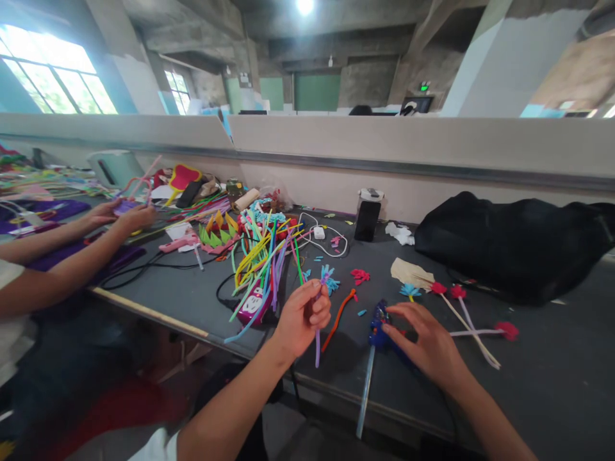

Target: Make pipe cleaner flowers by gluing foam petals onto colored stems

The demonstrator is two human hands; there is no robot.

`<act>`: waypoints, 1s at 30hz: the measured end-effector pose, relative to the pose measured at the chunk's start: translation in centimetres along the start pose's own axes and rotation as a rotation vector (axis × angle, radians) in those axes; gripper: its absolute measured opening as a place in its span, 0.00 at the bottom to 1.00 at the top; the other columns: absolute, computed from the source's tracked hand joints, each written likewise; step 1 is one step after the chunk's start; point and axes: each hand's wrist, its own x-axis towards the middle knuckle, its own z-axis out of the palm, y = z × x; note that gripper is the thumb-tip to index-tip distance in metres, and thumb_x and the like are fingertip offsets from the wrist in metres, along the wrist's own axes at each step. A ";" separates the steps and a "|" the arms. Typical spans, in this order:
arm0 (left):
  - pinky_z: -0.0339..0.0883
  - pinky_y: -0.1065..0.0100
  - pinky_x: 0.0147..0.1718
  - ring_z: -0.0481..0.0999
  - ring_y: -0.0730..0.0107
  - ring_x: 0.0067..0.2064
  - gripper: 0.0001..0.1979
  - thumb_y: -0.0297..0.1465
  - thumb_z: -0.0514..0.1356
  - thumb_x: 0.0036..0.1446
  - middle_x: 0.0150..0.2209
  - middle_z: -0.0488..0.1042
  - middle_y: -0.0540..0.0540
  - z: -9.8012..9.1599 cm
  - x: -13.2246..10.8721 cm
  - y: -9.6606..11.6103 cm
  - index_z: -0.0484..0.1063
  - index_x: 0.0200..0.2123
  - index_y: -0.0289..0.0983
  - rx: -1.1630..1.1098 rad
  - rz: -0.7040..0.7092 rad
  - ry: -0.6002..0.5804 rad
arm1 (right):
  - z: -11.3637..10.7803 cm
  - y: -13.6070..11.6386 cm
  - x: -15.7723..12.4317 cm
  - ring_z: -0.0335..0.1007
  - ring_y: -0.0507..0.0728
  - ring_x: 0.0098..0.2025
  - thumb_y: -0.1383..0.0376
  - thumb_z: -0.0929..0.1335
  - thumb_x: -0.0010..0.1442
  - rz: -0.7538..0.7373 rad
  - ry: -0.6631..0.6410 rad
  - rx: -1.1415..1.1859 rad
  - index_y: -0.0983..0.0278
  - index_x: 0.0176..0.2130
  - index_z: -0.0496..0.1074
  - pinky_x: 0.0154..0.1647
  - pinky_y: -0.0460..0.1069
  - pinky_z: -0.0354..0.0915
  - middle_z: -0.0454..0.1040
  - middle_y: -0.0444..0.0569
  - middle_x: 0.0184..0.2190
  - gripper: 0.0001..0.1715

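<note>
My left hand (306,315) is closed on a pipe-cleaner flower, pinching its purple stem (318,349) just below a head of light-blue petals (327,274). Over a dark blue glue gun (379,325) my right hand (423,336) hovers with thumb and fingers apart; I cannot tell whether the fingertips touch it. A clear glue stick (366,390) juts from the gun past the table's front edge. Between the hands lies an orange pipe cleaner (339,318). Small blue pieces (332,285) and red pieces (360,276) rest just beyond.
Finished red flowers (507,330) and a blue one (410,291) lie at the right, before a black bag (509,246). A phone (368,221) stands at the back. Colourful pipe cleaners (262,256) heap up left of centre. A co-worker's hands (132,218) work at far left.
</note>
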 end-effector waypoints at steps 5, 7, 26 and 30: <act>0.40 0.76 0.15 0.51 0.85 0.15 0.07 0.32 0.60 0.55 0.18 0.56 0.57 0.3 0.5 -1.2 0.67 0.30 0.33 -0.006 -0.032 0.002 | 1.4 -1.4 3.2 0.69 0.59 0.42 0.60 0.64 0.62 -0.102 -0.090 -0.186 0.59 0.41 0.75 0.44 0.54 0.61 0.75 0.51 0.38 0.12; 0.40 0.76 0.15 0.51 0.85 0.15 0.08 0.32 0.60 0.55 0.18 0.56 0.57 0.4 0.7 -1.5 0.67 0.30 0.33 -0.001 -0.038 0.010 | 1.9 -1.9 4.3 0.68 0.60 0.41 0.62 0.65 0.60 -0.106 -0.157 -0.276 0.58 0.41 0.76 0.41 0.53 0.59 0.75 0.51 0.37 0.11; 0.42 0.77 0.14 0.51 0.85 0.15 0.09 0.34 0.62 0.52 0.17 0.56 0.58 1.2 1.2 -2.2 0.67 0.30 0.34 0.000 -0.055 0.041 | -0.4 -4.0 6.2 0.72 0.54 0.38 0.64 0.60 0.63 0.010 -0.085 0.213 0.61 0.38 0.70 0.39 0.48 0.65 0.76 0.46 0.36 0.11; 0.41 0.77 0.14 0.50 0.85 0.15 0.09 0.34 0.61 0.53 0.18 0.56 0.58 1.1 1.2 -2.7 0.67 0.30 0.33 0.015 -0.057 0.031 | -3.0 -5.2 6.3 0.72 0.55 0.40 0.65 0.61 0.62 -0.026 -0.026 0.357 0.60 0.39 0.74 0.42 0.50 0.65 0.76 0.47 0.38 0.12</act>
